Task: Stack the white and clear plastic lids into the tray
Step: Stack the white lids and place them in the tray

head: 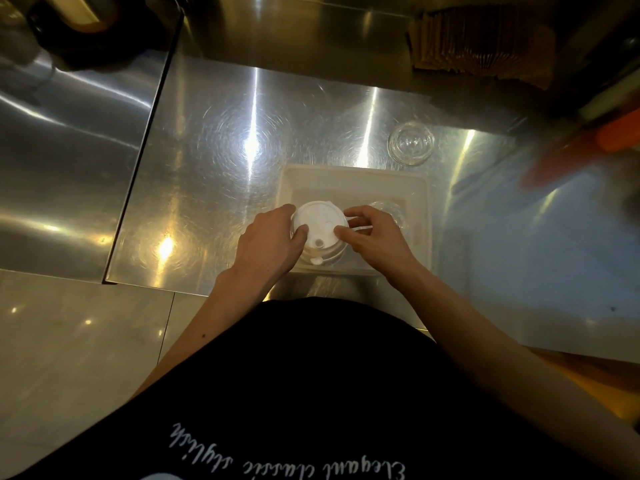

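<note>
White lid (pixel 319 224), round, small sip hole, atop stack in tray (pixel 353 174)

Both bare forearms reach up from the lower frame toward its centre. The left hand (pixel 268 237) and right hand (pixel 372 235) face each other, fingers curled inward, thumbs pressing down.

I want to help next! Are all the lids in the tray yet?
Almost. Clear lids already sit in the tray, on its right side. Both hands, left hand and right hand, are setting a white lid onto a white stack in the tray. One clear lid waits on the counter behind the tray.
</note>
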### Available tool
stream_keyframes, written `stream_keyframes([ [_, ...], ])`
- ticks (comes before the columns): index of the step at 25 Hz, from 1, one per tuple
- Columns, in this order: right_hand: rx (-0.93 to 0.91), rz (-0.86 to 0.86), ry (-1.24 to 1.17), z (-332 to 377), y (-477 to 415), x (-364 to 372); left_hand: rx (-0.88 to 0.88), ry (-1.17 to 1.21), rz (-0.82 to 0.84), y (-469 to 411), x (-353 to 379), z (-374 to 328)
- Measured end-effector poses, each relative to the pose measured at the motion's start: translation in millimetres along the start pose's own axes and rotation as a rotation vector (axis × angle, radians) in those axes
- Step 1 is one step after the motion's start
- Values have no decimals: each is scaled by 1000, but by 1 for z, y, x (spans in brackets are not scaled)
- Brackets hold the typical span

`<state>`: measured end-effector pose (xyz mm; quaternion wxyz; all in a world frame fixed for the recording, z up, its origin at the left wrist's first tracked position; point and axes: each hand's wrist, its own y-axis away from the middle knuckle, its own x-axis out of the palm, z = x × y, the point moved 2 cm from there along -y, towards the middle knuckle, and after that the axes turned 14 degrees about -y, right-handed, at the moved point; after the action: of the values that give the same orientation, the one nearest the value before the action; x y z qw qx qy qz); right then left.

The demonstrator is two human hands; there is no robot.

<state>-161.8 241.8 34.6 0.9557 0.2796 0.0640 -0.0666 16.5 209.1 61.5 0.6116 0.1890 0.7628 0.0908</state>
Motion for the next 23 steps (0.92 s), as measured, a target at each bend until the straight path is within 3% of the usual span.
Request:
stream_keyframes([
  [14,-64,-34,55,6,-4,-6,1,77,-22,-2,2,4],
  [23,-120,-64,95,13,-7,-11,87,132,-152,-8,-7,-4],
])
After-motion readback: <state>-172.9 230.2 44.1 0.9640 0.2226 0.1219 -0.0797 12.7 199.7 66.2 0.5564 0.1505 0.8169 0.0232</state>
